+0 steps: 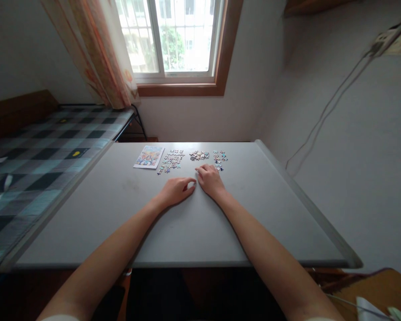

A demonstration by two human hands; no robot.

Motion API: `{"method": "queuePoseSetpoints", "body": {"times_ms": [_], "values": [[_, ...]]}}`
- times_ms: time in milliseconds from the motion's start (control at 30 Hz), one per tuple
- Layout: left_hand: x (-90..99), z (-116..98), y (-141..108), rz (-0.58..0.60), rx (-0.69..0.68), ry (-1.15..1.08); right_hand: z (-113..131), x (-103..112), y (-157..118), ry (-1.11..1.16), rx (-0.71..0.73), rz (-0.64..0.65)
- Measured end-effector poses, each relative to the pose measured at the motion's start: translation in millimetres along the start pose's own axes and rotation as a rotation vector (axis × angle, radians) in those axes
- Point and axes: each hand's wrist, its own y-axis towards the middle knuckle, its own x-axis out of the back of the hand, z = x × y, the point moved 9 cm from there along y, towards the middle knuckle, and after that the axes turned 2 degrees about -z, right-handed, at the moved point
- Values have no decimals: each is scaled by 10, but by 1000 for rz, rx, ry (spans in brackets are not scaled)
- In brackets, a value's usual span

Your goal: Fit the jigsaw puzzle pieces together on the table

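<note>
My left hand [178, 190] rests on the white table, thumb and index fingertip pinched together at the right; something small may be between them, too small to name. Close by on its right, my right hand [210, 178] lies with curled fingers, and whatever its fingertips hold is too small to make out. Beyond my hands are puzzle pieces: a spread group [173, 160] on the left, a dense pile [199, 155] in the middle and a smaller group [220, 157] on the right. A colourful picture card [149, 157] lies left of the pieces.
The table [200, 236] has a raised edge on its right side. A bed with a checked cover [70, 133] stands at the left. Behind the table are a window [183, 40] and a curtain [103, 53]. A wooden surface [381, 296] with papers is at the lower right.
</note>
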Motion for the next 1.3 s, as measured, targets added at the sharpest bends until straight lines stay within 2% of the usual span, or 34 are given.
{"method": "queuePoseSetpoints", "body": {"times_ms": [200, 533, 700, 767, 833, 967, 1300], "values": [[7, -5, 4, 5, 7, 0, -84, 30, 4, 18, -65, 25], [37, 17, 6, -10, 47, -5, -233, -9, 34, 270, -142, 15], [183, 208, 0, -163, 229, -7, -157, -8, 45, 649, -136, 12], [198, 241, 6, -180, 246, -39, -90, -12, 38, 793, -114, 10], [177, 241, 15, -163, 234, -47, 3, -55, 21, 868, -80, 61], [98, 218, 20, -97, 200, 15, 104, -142, -22, 880, -56, 156], [107, 243, 17, -106, 217, 7, 92, -103, -9, 826, -45, 131]]}}
